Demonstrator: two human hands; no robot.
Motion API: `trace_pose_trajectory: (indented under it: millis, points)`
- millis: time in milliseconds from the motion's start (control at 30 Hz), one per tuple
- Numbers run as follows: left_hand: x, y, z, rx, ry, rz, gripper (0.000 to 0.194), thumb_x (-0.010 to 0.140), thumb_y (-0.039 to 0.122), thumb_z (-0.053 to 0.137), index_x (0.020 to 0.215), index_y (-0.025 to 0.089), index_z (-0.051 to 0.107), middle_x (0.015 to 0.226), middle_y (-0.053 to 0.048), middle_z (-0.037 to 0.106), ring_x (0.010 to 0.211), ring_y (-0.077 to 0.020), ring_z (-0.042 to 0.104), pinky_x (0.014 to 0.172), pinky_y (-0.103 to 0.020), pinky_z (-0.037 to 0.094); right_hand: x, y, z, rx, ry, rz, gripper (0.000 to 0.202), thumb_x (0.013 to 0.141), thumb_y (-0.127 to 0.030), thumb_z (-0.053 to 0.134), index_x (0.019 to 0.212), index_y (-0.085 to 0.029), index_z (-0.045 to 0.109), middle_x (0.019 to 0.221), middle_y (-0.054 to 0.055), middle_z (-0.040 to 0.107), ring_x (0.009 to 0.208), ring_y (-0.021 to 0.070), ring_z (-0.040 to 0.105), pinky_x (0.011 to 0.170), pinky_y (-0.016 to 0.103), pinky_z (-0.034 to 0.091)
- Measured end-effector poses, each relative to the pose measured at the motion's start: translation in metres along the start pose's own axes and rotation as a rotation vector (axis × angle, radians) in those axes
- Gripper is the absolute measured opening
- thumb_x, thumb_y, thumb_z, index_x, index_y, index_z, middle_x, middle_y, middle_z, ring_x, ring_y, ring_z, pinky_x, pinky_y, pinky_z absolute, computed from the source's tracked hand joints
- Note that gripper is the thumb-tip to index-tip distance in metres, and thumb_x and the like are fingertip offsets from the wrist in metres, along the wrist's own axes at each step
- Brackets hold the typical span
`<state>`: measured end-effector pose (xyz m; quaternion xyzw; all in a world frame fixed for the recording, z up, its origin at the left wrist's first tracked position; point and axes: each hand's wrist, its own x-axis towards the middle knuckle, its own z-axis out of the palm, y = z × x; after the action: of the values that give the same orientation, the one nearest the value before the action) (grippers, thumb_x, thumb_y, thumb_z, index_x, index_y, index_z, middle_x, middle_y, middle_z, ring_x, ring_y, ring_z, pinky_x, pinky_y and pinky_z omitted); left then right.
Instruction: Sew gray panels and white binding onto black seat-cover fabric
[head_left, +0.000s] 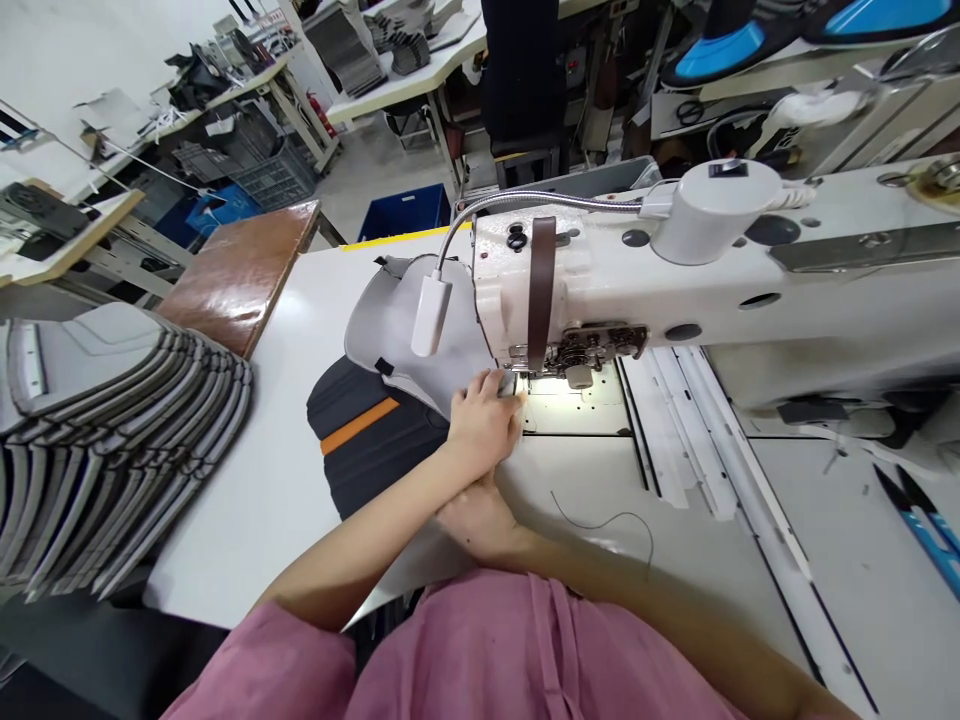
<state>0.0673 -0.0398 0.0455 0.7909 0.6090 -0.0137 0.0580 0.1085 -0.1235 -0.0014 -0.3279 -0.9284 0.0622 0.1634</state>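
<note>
My left hand (484, 425) is at the sewing machine's needle area, its fingers curled and pressed together on the edge of a sewn fabric piece. That piece has a grey panel (397, 310) with dark edging and small black tabs, and a black ribbed panel (382, 460) with an orange stripe. Crossed under my left wrist is my right hand (480, 515), close to the black panel; its fingers are hidden. The white sewing machine (600, 280) stands over the lit metal needle plate (577, 405). A brown strap (541, 290) hangs down its head.
A stack of similar grey pieces (127, 430) lies at the left. A lamp (433, 315) on a bendable neck overhangs the grey panel. Blue-handled thread snips (926, 530) lie at the right. A loose dark thread (611, 518) curls on the table. A blue crate (405, 212) stands behind.
</note>
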Motion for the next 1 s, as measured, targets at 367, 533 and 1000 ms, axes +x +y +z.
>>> trace_pose_trajectory:
  millis: [367,533,1000]
  points:
    - [-0.001,0.009,0.008,-0.024,0.109,-0.021,0.02,0.086,0.025,0.054,0.091,0.027,0.073,0.13,-0.006,0.052,0.121,-0.0247,0.044,0.09,-0.038,0.045,-0.035,0.035,-0.028,-0.277,0.097,0.014,0.025,0.074,-0.004,0.05,0.09,0.001,0.069,0.082,0.028,0.068,0.083,0.0358,0.068,0.068,0.046,0.055]
    - [0.002,0.01,0.012,-0.056,0.158,-0.038,0.02,0.085,0.026,0.054,0.093,0.028,0.073,0.123,-0.006,0.054,0.113,-0.0251,0.048,0.088,-0.038,0.046,-0.039,0.046,-0.029,-0.3,0.103,-0.018,0.029,0.076,-0.003,0.045,0.093,0.002,0.068,0.087,0.03,0.068,0.086,0.0339,0.067,0.071,0.044,0.056]
    - [0.025,-0.008,0.02,-0.138,0.194,-0.008,0.022,0.081,0.021,0.054,0.089,0.027,0.074,0.089,-0.007,0.062,0.092,-0.0229,0.054,0.08,-0.034,0.046,-0.033,0.06,-0.024,-0.302,0.133,0.018,0.034,0.083,-0.005,0.042,0.108,0.006,0.063,0.105,0.03,0.065,0.102,0.0326,0.063,0.085,0.044,0.053]
